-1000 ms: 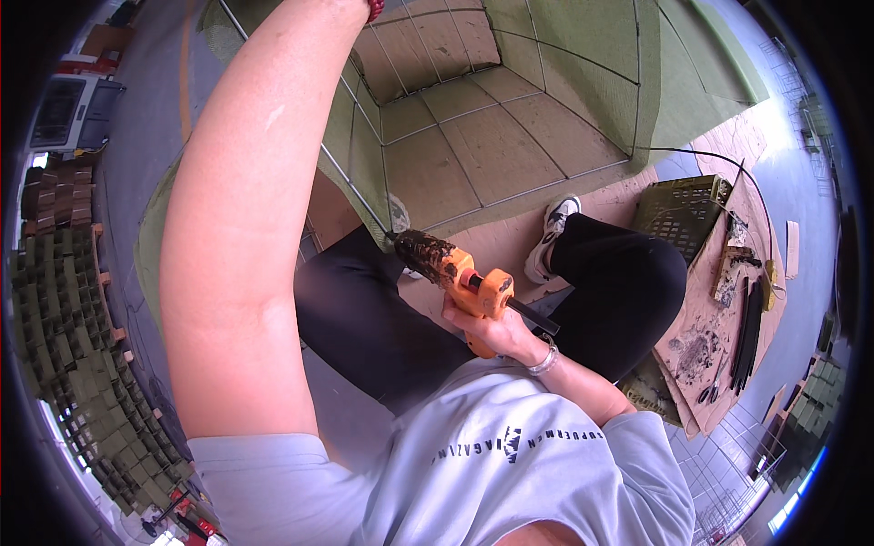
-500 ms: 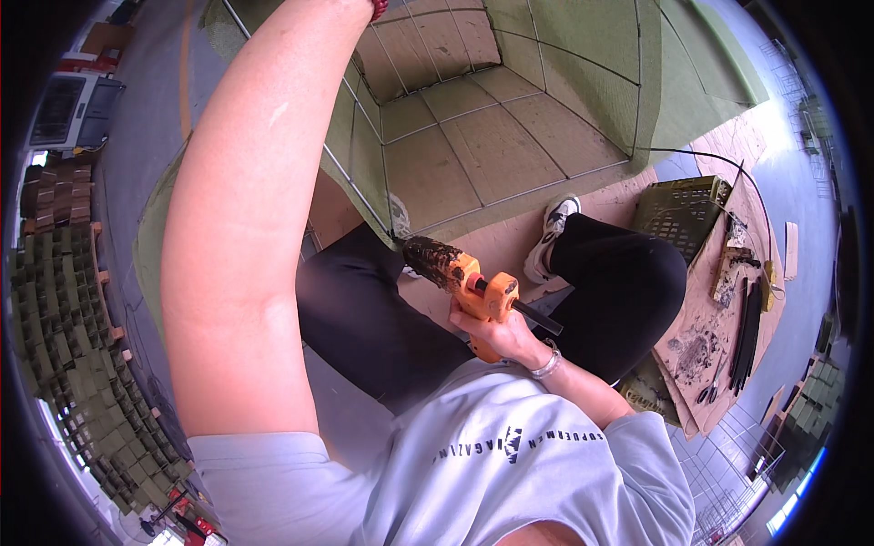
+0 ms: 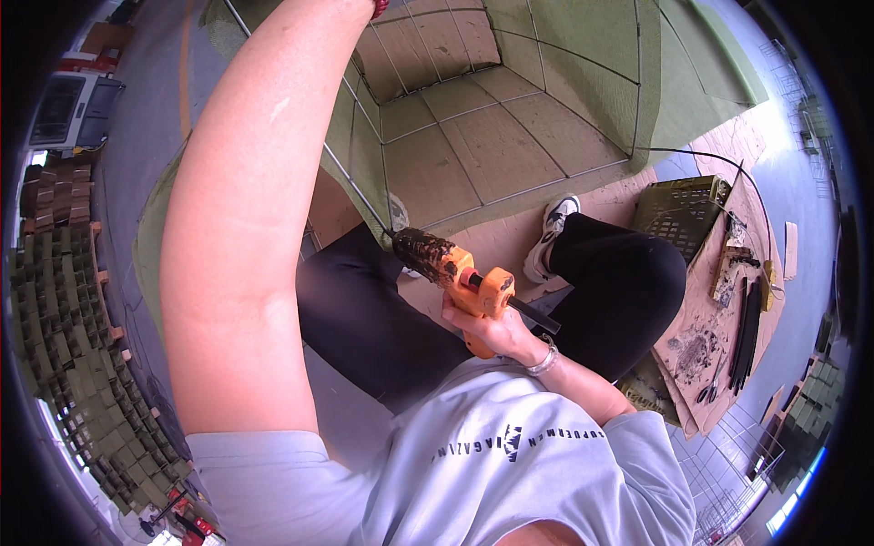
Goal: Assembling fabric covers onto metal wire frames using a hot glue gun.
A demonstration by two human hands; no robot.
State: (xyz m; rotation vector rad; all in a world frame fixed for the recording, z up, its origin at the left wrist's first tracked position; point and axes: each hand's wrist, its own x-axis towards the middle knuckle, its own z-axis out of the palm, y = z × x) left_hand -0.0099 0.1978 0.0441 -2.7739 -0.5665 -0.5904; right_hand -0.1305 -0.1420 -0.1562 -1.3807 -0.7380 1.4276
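Head view: right grip (image 3: 503,333) clamped on orange glue gun (image 3: 456,269), barrel (image 3: 422,254) forward-left; left grip unseen, can't tell.

Your pistol-shaped plastic glue gun (image 3: 492,296) is bright orange, smeared blackish-brown up front. You've also got sheer olive-green mesh fabric (image 3: 687,82), a thin metal wire frame (image 3: 569,177) in a grey grid pattern, black-blotched flat tan cardboard (image 3: 696,359), plain black fabric trousers (image 3: 619,282) and a pale grey short-sleeved T-shirt (image 3: 492,491).

Gun (image 3: 450,266): orange, front crusted dark, nose up-left at near left corner of wire frame (image 3: 568,177); contact unclear. Black stick (image 3: 535,316) juts from rear. Green mesh (image 3: 683,73) along frame sides.
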